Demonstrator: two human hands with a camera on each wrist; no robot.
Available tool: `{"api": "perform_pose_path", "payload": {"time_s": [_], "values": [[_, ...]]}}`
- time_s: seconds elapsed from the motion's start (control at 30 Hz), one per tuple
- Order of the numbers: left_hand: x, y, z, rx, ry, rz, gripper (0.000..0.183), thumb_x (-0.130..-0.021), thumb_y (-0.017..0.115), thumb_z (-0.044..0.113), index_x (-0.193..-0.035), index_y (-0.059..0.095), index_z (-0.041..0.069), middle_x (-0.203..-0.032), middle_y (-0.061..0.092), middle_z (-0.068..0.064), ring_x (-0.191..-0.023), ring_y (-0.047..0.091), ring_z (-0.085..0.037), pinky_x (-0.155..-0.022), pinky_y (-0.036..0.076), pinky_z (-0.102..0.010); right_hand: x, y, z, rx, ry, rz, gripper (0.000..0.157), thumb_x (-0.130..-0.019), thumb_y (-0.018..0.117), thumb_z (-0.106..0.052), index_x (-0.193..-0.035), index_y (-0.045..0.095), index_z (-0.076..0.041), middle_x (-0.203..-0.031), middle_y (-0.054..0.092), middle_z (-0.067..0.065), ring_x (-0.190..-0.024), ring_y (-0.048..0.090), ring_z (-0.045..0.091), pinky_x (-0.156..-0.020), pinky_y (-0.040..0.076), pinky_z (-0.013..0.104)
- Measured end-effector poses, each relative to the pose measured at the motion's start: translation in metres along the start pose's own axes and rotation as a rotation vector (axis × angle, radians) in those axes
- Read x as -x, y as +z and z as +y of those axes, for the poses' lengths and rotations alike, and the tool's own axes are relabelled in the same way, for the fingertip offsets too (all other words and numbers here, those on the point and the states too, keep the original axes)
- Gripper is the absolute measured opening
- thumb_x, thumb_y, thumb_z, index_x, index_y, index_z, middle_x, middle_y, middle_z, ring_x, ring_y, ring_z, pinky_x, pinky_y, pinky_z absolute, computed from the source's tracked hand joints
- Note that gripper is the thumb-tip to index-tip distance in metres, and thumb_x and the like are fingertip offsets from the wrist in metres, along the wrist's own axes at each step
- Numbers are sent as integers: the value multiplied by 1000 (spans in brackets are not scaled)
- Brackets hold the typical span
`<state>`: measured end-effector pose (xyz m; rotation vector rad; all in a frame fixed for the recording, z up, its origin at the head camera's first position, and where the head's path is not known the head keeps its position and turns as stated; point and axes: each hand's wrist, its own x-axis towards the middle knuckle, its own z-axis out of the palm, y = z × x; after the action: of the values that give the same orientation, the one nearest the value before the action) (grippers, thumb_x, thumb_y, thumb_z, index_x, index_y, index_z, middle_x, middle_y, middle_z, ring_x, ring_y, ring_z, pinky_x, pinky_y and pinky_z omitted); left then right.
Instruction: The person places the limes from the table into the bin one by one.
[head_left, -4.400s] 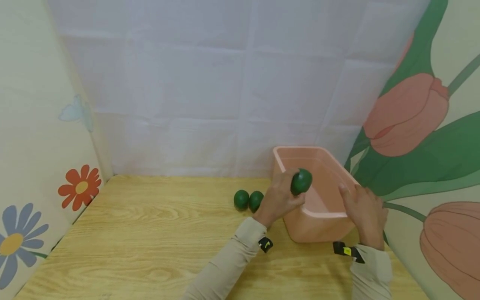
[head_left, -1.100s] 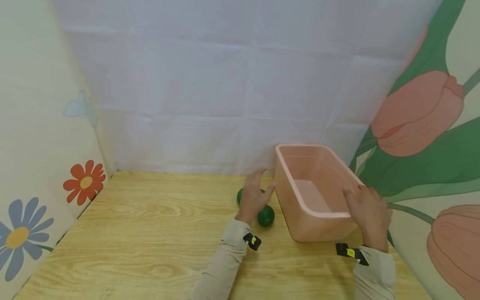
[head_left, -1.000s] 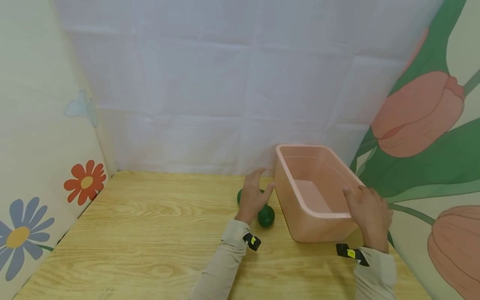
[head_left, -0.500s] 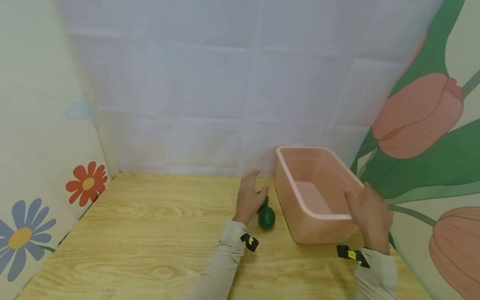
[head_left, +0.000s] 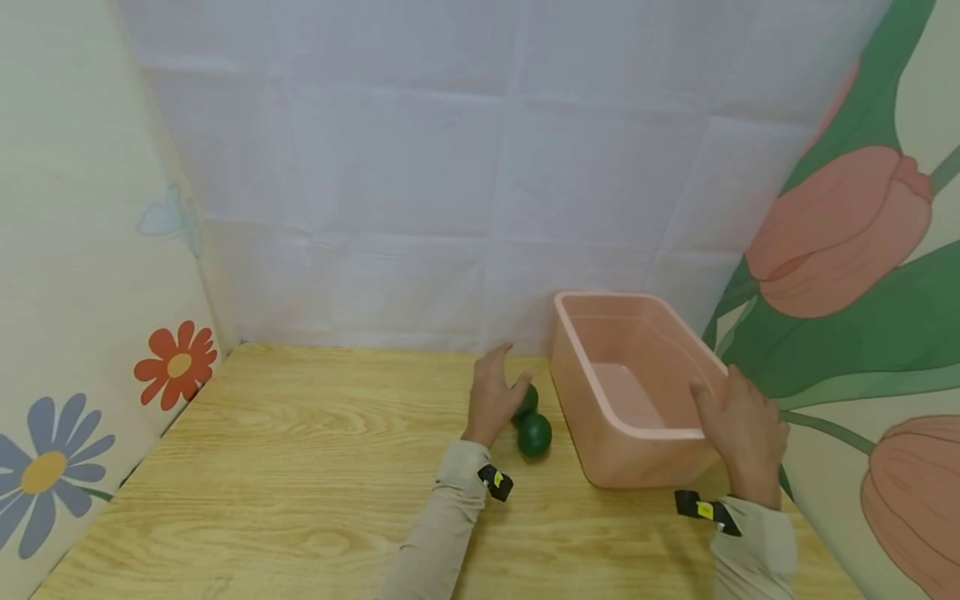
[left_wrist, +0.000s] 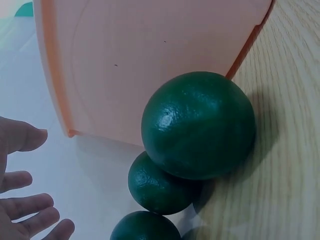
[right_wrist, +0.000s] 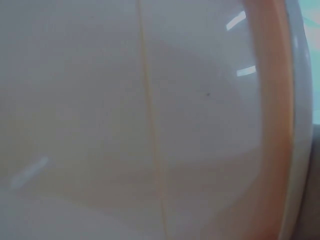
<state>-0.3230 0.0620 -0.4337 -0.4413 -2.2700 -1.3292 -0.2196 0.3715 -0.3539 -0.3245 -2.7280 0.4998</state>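
My left hand (head_left: 491, 402) hovers over the table beside the dark green, avocado-like fruits, fingers spread and holding nothing. In the head view, a near fruit (head_left: 535, 436) touches another fruit (head_left: 528, 403), which the hand partly covers. The left wrist view shows a large front fruit (left_wrist: 200, 125), a second fruit (left_wrist: 159, 185) and a third fruit (left_wrist: 145, 227) in a row, apart from the fingers (left_wrist: 30, 206). On the right, my right hand (head_left: 746, 433) grips the rim of a pink plastic bin (head_left: 645, 463), thumb inside. Its wall (right_wrist: 205, 125) fills the right wrist view.
The wooden table (head_left: 300, 467) extends left of the hands. A white sheet (head_left: 375, 167) hangs behind it. Flower-printed cloths stand at either side, the tulip cloth (head_left: 832, 242) close to the bin and right hand.
The fruit that my left hand held over the bin in the earliest frame is out of its fingers. That hand moved left, lately inching away from the fruits. My right hand stays on the rim.
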Motion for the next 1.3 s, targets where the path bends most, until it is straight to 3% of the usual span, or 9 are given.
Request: {"api": "perform_pose_path", "payload": {"time_s": [0.13, 0.4, 1.0, 1.3], "values": [[-1, 0, -2, 1, -35, -8, 56, -91, 72, 22, -140, 53, 3, -141, 56, -14, -130, 49, -34, -107, 43, -45, 0, -1, 0, -1, 9, -17, 84, -103, 29, -58, -155, 18, 7, -147, 30, 40, -121, 29, 69, -89, 26, 78], [-1, 0, -10, 5, -7, 12, 53, -91, 72, 20, -137, 55, -1, -138, 57, -17, -127, 50, -37, -105, 44, -47, -1, 0, 0, 7, 10, -23, 83, -103, 29, -57, -155, 19, 7, -147, 31, 40, -121, 30, 68, -88, 27, 77], [-1, -2, -17, -28, -102, -51, 53, -93, 71, 20, -139, 53, -1, -140, 55, -18, -131, 47, -36, -108, 42, -47, 0, 0, 0, 10, 1, -14, 81, -104, 30, -55, -153, 22, 8, -145, 32, 41, -120, 30, 69, -88, 26, 79], [0, -1, -22, -41, -117, -53, 52, -92, 72, 18, -138, 54, 0, -138, 56, -19, -129, 48, -37, -106, 43, -48, 0, 1, 0, 6, 6, -14, 80, -103, 31, -54, -152, 23, 9, -145, 32, 41, -122, 29, 68, -89, 26, 79]]}}
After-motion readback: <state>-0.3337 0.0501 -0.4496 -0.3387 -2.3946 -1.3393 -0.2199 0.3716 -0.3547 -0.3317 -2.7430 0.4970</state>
